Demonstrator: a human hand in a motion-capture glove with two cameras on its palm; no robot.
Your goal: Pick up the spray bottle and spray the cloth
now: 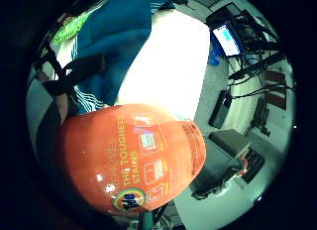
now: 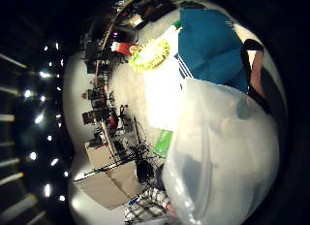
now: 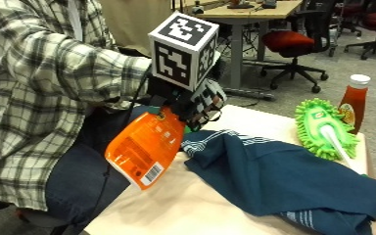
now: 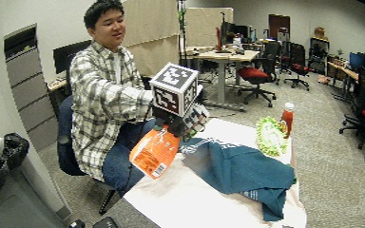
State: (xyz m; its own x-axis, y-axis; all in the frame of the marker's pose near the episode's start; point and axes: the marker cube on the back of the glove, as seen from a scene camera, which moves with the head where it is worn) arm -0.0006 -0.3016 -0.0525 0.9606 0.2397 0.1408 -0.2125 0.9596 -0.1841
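The right hand has its fingers curled round the neck of the orange spray bottle, tilted above the bench edge, just beside the teal cloth.

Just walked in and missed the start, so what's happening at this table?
A seated person in a plaid shirt holds an orange spray bottle up off the table in the gloved right hand, tilted over the near edge of the white table. A dark teal cloth lies rumpled on the table just beside the bottle. A green duster mop head and a ketchup bottle sit at the far end. No spray is visible.
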